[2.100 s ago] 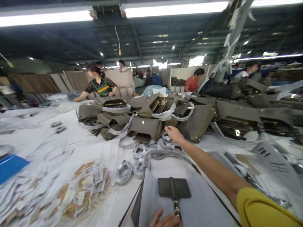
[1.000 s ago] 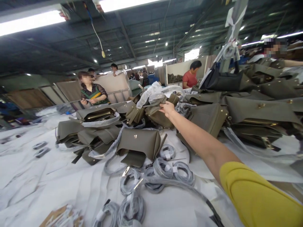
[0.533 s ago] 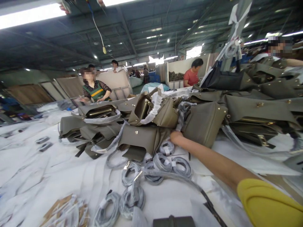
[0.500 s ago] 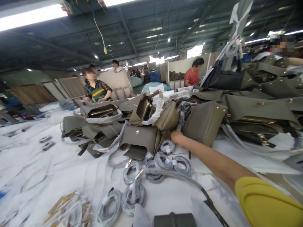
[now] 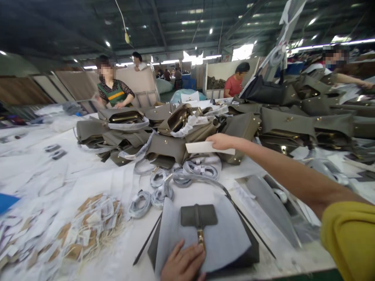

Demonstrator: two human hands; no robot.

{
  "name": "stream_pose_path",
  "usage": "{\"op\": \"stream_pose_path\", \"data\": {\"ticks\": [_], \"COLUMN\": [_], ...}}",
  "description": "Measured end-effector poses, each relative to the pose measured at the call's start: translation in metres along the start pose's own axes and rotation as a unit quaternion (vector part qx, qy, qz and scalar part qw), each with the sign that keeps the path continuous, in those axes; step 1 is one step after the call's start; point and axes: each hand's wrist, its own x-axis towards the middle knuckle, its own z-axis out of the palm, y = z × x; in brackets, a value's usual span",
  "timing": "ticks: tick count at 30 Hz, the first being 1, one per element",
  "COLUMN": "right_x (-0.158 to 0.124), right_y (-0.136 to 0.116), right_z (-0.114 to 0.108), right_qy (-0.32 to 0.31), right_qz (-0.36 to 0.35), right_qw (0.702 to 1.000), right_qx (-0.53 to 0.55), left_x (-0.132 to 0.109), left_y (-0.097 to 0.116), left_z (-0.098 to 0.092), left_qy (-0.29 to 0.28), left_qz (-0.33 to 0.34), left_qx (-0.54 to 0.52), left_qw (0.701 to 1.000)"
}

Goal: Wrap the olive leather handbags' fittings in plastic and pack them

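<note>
My left hand [image 5: 184,261] lies on the front of an olive handbag [image 5: 253,248], its fingers stretched out beside the gold clasp [image 5: 200,236]. White tissue paper [image 5: 228,244] covers much of that bag, and a small olive flap piece [image 5: 187,216] rests on top of the tissue. With my right arm reaching forward, my right hand [image 5: 222,141] grips a flat white strip of card [image 5: 199,147] in front of the piled olive bags [image 5: 164,146]. Coiled straps in clear wrap [image 5: 202,168] lie on the table below it.
Paper tags with strings [image 5: 90,226] are heaped at the left on the white-covered table [image 5: 117,183]. More olive bags [image 5: 288,125] fill the right side. A wrapped grey piece [image 5: 272,207] lies at right. Several people work behind, one in a striped apron [image 5: 114,93].
My right hand has come out from among the piled bags and now holds a white strip. The view has tilted down, bringing my left hand and the near handbag into sight.
</note>
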Motion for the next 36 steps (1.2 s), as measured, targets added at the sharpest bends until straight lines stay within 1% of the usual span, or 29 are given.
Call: {"op": "stream_pose_path", "data": {"ticks": [2, 3, 5, 7, 9, 12, 14, 15, 16, 18, 20, 21, 24, 26, 27, 29, 31, 33, 36], "right_x": [-0.041, -0.061, -0.1, -0.131, -0.154, -0.177, -0.189, -0.195, -0.2, -0.209, -0.213, -0.213, -0.21, -0.21, -0.211, -0.214, -0.218, -0.222, -0.223], "right_y": [-0.023, -0.036, -0.065, -0.091, -0.112, -0.129, -0.132, -0.132, -0.132, -0.13, -0.129, -0.129, -0.131, -0.132, -0.131, -0.126, -0.119, -0.112, -0.108], "right_z": [-0.01, -0.011, -0.003, 0.019, 0.051, 0.099, 0.124, 0.133, 0.14, 0.145, 0.144, 0.141, 0.133, 0.134, 0.138, 0.152, 0.168, 0.18, 0.187], "right_qy": [-0.049, -0.084, -0.145, -0.164, -0.155, -0.129, -0.104, -0.092, -0.085, -0.085, -0.088, -0.08, -0.009, 0.026, 0.026, 0.004, -0.012, -0.01, 0.002], "right_qz": [-0.084, -0.112, -0.155, -0.193, -0.228, -0.263, -0.265, -0.262, -0.259, -0.256, -0.252, -0.25, -0.254, -0.275, -0.288, -0.303, -0.299, -0.29, -0.294], "right_qw": [0.993, 0.984, 0.962, 0.946, 0.941, 0.948, 0.958, 0.961, 0.961, 0.96, 0.96, 0.961, 0.963, 0.956, 0.951, 0.946, 0.946, 0.949, 0.949], "right_qx": [0.065, 0.107, 0.172, 0.2, 0.195, 0.122, 0.034, -0.008, -0.041, -0.079, -0.09, -0.09, -0.092, -0.102, -0.109, -0.119, -0.125, -0.123, -0.112], "left_x": [0.003, 0.004, 0.008, 0.01, 0.011, 0.01, 0.008, 0.007, 0.007, 0.006, 0.006, 0.005, 0.004, 0.003, 0.002, 0.001, 0.0, -0.001, -0.003], "left_y": [0.007, 0.011, 0.019, 0.024, 0.029, 0.033, 0.033, 0.033, 0.033, 0.031, 0.03, 0.03, 0.03, 0.03, 0.03, 0.03, 0.031, 0.03, 0.029], "left_z": [-0.009, -0.013, -0.02, -0.024, -0.026, -0.027, -0.028, -0.028, -0.028, -0.029, -0.029, -0.03, -0.03, -0.029, -0.029, -0.028, -0.027, -0.026, -0.024], "left_qy": [-0.043, -0.061, -0.079, -0.095, -0.119, -0.155, -0.169, -0.174, -0.176, -0.174, -0.166, -0.16, -0.145, -0.137, -0.135, -0.134, -0.137, -0.137, -0.135], "left_qz": [-0.042, -0.069, -0.101, -0.113, -0.123, -0.137, -0.139, -0.135, -0.131, -0.125, -0.123, -0.122, -0.115, -0.116, -0.118, -0.122, -0.12, -0.118, -0.12], "left_qx": [-0.018, -0.033, -0.06, -0.072, -0.069, -0.058, -0.056, -0.057, -0.059, -0.063, -0.065, -0.065, -0.068, -0.068, -0.067, -0.067, -0.071, -0.076, -0.082], "left_qw": [0.998, 0.995, 0.99, 0.986, 0.983, 0.977, 0.974, 0.974, 0.974, 0.975, 0.976, 0.977, 0.98, 0.981, 0.981, 0.981, 0.981, 0.981, 0.98]}}
